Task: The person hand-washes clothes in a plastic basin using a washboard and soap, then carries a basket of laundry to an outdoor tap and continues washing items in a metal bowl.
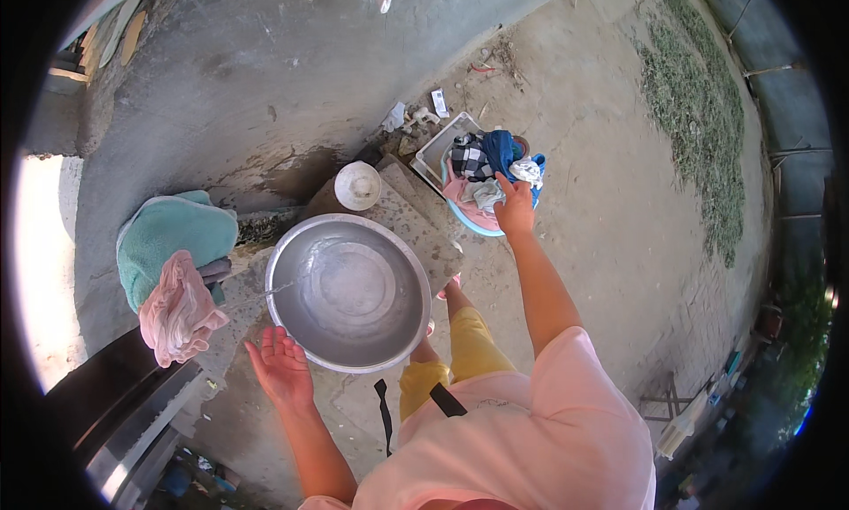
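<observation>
A wide metal basin (348,351) rests on a concrete ledge before me. A thin stream of water (282,287) runs in over its left rim; a little water seems to lie inside. My left hand (284,371) is palm up beside the basin's lower left rim, fingers apart, holding nothing. My right hand (516,210) reaches over a light blue tub (484,229) heaped with clothes. Among them are a black-and-white checked cloth (469,160), a blue garment (499,152) and a pink one (464,197). Whether its fingers grip any cloth is hidden.
A small white bowl (358,186) stands behind the basin. Left of it hang a teal towel (179,225) and a pink cloth (180,311). A pale plastic crate (434,149) sits beside the tub. Along the back runs a grey wall (265,59); cut greenery (696,112) covers ground at right.
</observation>
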Demonstrator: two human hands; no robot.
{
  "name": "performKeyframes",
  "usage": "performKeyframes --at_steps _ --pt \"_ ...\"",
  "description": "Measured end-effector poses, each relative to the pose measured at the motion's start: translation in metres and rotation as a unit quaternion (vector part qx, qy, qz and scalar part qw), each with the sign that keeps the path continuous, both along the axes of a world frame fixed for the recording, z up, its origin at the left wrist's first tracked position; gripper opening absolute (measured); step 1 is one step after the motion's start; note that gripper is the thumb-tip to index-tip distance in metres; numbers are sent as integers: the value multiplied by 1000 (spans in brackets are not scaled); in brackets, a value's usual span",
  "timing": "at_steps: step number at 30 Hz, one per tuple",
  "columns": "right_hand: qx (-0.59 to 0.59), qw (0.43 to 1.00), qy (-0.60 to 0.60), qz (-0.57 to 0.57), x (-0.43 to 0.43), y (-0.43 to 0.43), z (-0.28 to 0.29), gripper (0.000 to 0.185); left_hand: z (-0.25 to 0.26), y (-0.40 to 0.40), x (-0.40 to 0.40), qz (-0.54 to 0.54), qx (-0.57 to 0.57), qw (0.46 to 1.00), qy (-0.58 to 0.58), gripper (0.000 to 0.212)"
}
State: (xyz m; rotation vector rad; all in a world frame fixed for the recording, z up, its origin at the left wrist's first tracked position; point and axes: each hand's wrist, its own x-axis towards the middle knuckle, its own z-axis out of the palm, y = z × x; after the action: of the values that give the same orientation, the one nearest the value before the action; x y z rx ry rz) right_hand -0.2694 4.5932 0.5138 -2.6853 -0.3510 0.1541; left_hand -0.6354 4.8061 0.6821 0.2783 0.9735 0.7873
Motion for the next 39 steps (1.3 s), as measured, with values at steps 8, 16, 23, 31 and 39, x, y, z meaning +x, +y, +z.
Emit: performKeyframes --at_steps 8,16,23,31,39 --pt "-84 992 -42 -83 61 -27 -29 44 -24 -58 82 -198 -101 970 97 32" --pt "236 965 104 -48 47 18 79 27 -29 -57 114 -352 -33 930 96 30" --pt "390 755 509 137 -97 96 72 16 -57 -34 123 -356 163 906 162 49" --pt "427 640 633 91 -176 182 59 11 -108 29 9 -116 72 939 316 30" --pt "248 751 321 521 -177 188 36 15 -104 51 -38 105 -89 985 102 33"
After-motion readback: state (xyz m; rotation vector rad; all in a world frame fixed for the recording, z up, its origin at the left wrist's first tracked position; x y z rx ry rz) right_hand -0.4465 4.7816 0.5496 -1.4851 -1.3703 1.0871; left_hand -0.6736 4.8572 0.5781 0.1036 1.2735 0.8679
